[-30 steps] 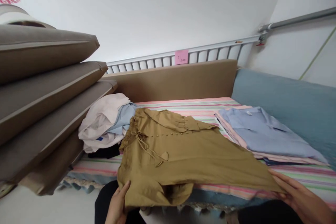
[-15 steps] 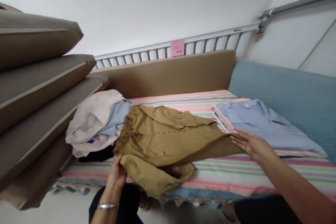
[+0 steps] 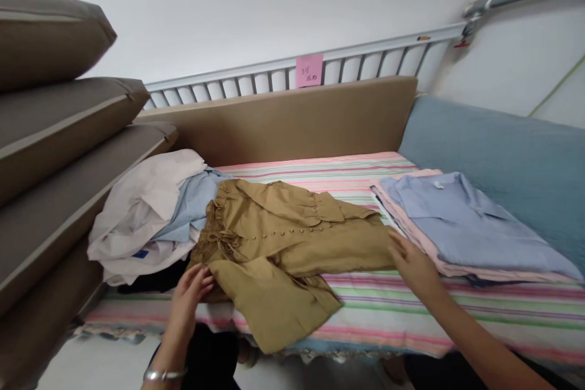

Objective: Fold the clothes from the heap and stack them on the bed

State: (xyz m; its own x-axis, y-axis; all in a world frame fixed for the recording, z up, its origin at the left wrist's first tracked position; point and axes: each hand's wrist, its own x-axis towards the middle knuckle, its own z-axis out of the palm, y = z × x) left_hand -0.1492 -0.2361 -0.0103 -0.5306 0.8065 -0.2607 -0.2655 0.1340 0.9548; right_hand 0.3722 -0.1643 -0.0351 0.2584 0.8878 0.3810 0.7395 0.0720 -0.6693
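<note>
A mustard-brown blouse (image 3: 283, 241) with small buttons and a tie at the neck lies on the striped bed sheet (image 3: 365, 304), its lower part folded up over itself and one sleeve hanging toward the front edge. My left hand (image 3: 189, 295) pinches the blouse's left edge near the sleeve. Fingers together and stretched out, my right hand (image 3: 411, 262) presses flat on the folded right edge of the blouse.
A stack of folded shirts (image 3: 461, 228), light blue on top, lies to the right. A loose heap of pale clothes (image 3: 146, 219) sits at the left. Brown cushions (image 3: 59, 152) are stacked at far left. A brown headboard panel (image 3: 292, 119) and a blue cushion (image 3: 503, 152) border the bed.
The blouse's lower half has been folded up from the front edge toward the middle. My right hand moved left and inward with the fabric; my left hand moved up onto the left edge.
</note>
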